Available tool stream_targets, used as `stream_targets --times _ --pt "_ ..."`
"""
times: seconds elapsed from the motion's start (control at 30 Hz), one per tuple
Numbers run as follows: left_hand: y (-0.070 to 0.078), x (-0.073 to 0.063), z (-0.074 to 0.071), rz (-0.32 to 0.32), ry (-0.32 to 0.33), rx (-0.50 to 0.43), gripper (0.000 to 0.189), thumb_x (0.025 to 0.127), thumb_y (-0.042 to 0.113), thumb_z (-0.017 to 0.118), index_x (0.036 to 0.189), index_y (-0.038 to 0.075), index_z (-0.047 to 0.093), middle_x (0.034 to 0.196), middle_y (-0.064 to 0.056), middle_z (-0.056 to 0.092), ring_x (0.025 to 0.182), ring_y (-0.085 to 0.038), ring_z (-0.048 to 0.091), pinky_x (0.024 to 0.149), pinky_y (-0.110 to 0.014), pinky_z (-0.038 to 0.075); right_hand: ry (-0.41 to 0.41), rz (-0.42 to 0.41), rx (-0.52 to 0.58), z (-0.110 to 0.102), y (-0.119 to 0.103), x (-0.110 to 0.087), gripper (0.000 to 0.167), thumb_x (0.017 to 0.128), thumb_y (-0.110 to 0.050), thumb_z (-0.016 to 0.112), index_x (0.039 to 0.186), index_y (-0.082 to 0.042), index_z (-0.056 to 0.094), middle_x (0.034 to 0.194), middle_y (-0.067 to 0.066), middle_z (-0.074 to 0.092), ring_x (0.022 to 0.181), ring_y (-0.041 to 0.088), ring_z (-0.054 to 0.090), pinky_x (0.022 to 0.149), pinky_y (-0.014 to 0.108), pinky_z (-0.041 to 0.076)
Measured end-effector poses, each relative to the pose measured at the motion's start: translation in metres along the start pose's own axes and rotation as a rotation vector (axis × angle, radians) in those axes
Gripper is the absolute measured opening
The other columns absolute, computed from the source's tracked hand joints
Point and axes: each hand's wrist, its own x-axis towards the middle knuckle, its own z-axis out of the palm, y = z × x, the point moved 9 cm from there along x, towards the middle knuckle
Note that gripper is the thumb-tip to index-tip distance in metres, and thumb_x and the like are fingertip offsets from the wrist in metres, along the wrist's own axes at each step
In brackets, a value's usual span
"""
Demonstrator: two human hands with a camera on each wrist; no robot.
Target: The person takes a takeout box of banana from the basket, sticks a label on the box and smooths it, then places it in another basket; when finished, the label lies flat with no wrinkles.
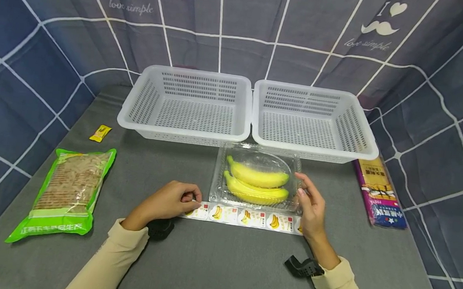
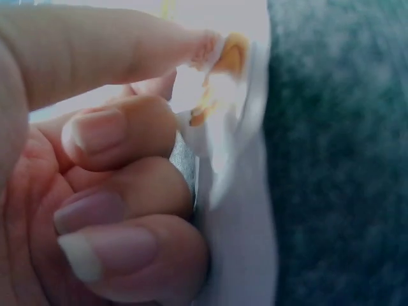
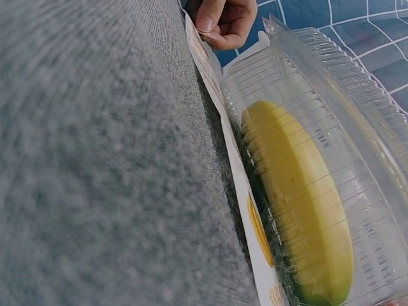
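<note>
A clear plastic clamshell box [image 1: 261, 152] with a ridged wall holds yellow bananas [image 1: 257, 176]; one banana [image 3: 299, 204] shows through its side in the right wrist view. Along the box's near edge runs a white strip of banana stickers [image 1: 242, 216]. My left hand [image 1: 173, 200] pinches the strip's left end between thumb and index finger. Close up in the left wrist view, a sticker [image 2: 220, 83] lies at those fingertips, while the other fingers curl into the palm. My right hand [image 1: 311, 207] touches the box's right edge with thumb and index finger, its fingers relaxed.
Two white perforated baskets [image 1: 183, 134] [image 1: 316, 151] stand side by side behind the box. At left lie a green-edged bag [image 1: 69, 186] of brown food and a small yellow packet [image 1: 100, 133]. A pasta packet [image 1: 380, 192] lies at right. Checked cloth [image 1: 242, 9] hangs behind.
</note>
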Motion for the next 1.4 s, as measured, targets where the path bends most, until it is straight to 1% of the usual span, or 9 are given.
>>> stream_targets --times 0.23,0.47,0.67,0.8,0.97,1.03,1.13,1.2,1.4 --pt "-0.002 -0.004 -0.010 -0.021 0.034 -0.046 0.009 0.093 0.020 0.078 0.090 0.023 0.070 0.058 0.014 0.038 0.051 0.000 0.033 0.052 -0.022 0.033 0.003 -0.003 -0.006 0.000 0.001 0.001 0.037 0.098 0.010 0.044 0.133 0.020 0.052 0.089 0.007 0.050 0.060 0.013 0.044 0.056 0.023 0.040" --pt "-0.002 -0.005 -0.023 -0.030 0.080 -0.093 0.008 0.093 0.023 0.078 0.091 0.022 0.070 0.057 0.014 0.036 0.051 0.000 0.028 0.050 -0.023 0.030 -0.001 -0.004 -0.010 -0.001 0.000 0.002 0.037 0.099 0.008 0.044 0.133 0.020 0.052 0.086 0.009 0.050 0.060 0.012 0.045 0.055 0.023 0.041" --pt "0.007 -0.008 -0.039 -0.008 0.118 -0.165 0.007 0.094 0.026 0.078 0.093 0.025 0.070 0.058 0.012 0.033 0.051 -0.002 0.026 0.050 -0.024 0.030 -0.004 -0.004 -0.007 -0.003 -0.001 0.008 0.036 0.099 0.007 0.044 0.132 0.020 0.053 0.084 0.009 0.050 0.059 0.011 0.047 0.056 0.022 0.043" --pt "0.012 -0.012 -0.048 0.002 0.133 -0.221 0.007 0.094 0.024 0.077 0.095 0.023 0.070 0.059 0.009 0.032 0.052 -0.003 0.026 0.049 -0.025 0.030 -0.004 -0.006 -0.021 -0.004 -0.003 0.010 0.036 0.099 0.007 0.044 0.132 0.019 0.053 0.084 0.011 0.049 0.059 0.012 0.046 0.058 0.023 0.045" --pt "0.014 -0.012 -0.053 -0.002 0.133 -0.246 0.008 0.094 0.020 0.077 0.098 0.022 0.070 0.061 0.008 0.030 0.052 -0.005 0.026 0.049 -0.026 0.031 0.002 -0.001 -0.010 -0.006 -0.006 0.009 0.036 0.099 0.007 0.044 0.132 0.020 0.053 0.085 0.008 0.049 0.060 0.012 0.046 0.061 0.022 0.047" --pt "0.017 -0.011 -0.053 0.000 0.126 -0.240 0.008 0.095 0.020 0.076 0.098 0.022 0.070 0.060 0.008 0.030 0.052 -0.006 0.025 0.049 -0.026 0.031 0.005 0.011 -0.011 -0.006 -0.006 0.007 0.036 0.099 0.008 0.044 0.133 0.020 0.053 0.085 0.009 0.049 0.059 0.012 0.047 0.060 0.022 0.047" --pt "0.023 -0.006 -0.053 0.021 0.101 -0.213 0.006 0.095 0.023 0.076 0.098 0.023 0.070 0.059 0.009 0.030 0.052 -0.005 0.024 0.049 -0.027 0.031 0.010 0.027 -0.019 -0.006 -0.004 0.001 0.037 0.099 0.009 0.044 0.134 0.019 0.052 0.084 0.012 0.050 0.059 0.015 0.049 0.057 0.023 0.046" --pt "0.031 -0.001 -0.055 0.043 0.078 -0.185 0.006 0.096 0.024 0.075 0.098 0.024 0.070 0.058 0.010 0.029 0.051 -0.005 0.023 0.049 -0.026 0.030 0.012 0.035 -0.027 -0.006 -0.004 -0.002 0.037 0.100 0.009 0.044 0.134 0.018 0.052 0.083 0.014 0.051 0.059 0.018 0.049 0.056 0.025 0.045" --pt "0.064 0.023 -0.061 0.100 0.038 -0.116 0.006 0.097 0.024 0.074 0.100 0.024 0.069 0.056 0.012 0.026 0.049 -0.005 0.022 0.051 -0.026 0.032 -0.008 0.059 -0.052 -0.001 0.000 0.000 0.037 0.102 0.005 0.046 0.137 0.015 0.052 0.084 0.020 0.048 0.061 0.018 0.048 0.059 0.024 0.047"
